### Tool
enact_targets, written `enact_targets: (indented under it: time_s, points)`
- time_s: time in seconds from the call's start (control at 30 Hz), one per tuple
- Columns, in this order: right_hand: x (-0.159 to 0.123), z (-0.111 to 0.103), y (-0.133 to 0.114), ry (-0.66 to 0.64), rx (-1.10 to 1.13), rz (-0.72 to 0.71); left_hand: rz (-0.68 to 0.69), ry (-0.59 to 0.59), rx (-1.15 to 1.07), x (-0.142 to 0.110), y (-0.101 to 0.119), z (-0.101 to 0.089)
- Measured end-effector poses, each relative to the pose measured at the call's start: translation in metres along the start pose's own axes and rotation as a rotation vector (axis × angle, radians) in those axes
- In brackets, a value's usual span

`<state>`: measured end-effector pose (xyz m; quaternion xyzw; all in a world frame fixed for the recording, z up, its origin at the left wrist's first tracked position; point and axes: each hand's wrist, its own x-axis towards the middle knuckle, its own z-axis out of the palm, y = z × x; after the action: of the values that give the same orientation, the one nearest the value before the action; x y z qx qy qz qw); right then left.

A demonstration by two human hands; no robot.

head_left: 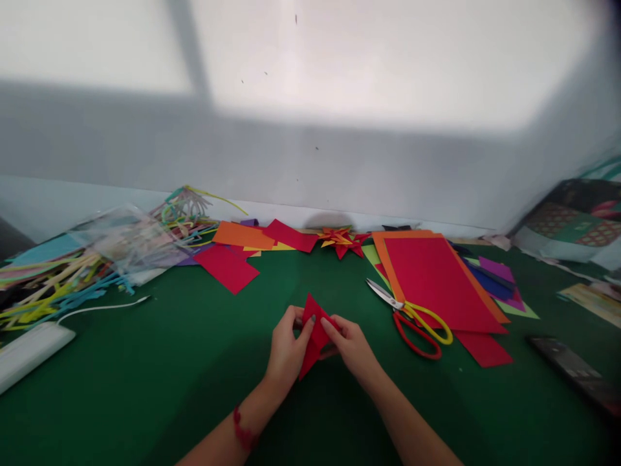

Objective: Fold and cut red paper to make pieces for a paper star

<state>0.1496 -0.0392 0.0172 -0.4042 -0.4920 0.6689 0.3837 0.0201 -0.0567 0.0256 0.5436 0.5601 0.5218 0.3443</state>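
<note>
Between my two hands is a folded piece of red paper (314,338), held over the green tabletop with one pointed corner upward. My left hand (287,343) pinches its left side, thumb on the front face and fingers behind. On the right edge, my right hand (350,344) grips the same paper with thumb and fingers. The fingers behind the paper are partly hidden. To the right of my hands lie scissors (405,309) with one red and one yellow handle, their blades slightly apart. Folded red and orange paper stars (342,241) sit beyond my hands near the wall.
A stack of red and orange sheets (431,278) lies at the right, partly under the scissors. Pipe cleaners (63,285) and a clear plastic bag (133,236) fill the far left. Red cut paper (228,268), a white power strip (36,353) and a phone (572,366) also lie here.
</note>
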Motion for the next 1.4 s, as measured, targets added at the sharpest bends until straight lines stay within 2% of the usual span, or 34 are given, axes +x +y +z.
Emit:
enact_targets:
  time_s: [0.5, 0.97, 1.1, 1.2, 1.33, 1.4]
  points:
    - [-0.004, 0.000, -0.008, -0.007, -0.039, 0.000, 0.009, -0.023, -0.045, -0.002, 0.006, -0.001]
    - [-0.002, -0.003, -0.008, -0.048, -0.037, 0.027, -0.022, -0.032, -0.112, 0.002, -0.002, 0.000]
    - [-0.004, -0.003, -0.009, -0.056, -0.058, 0.026, -0.083, -0.035, -0.188, 0.003, -0.005, 0.002]
    - [-0.004, -0.003, -0.008, -0.009, -0.065, -0.003, -0.116, -0.039, -0.250, 0.005, -0.007, 0.003]
    - [-0.002, -0.001, -0.008, 0.084, -0.045, -0.077, -0.132, 0.028, -0.249, 0.005, -0.009, 0.003]
    - [-0.002, -0.001, -0.008, 0.158, -0.036, -0.139, -0.149, -0.031, -0.227, 0.004, -0.010, 0.004]
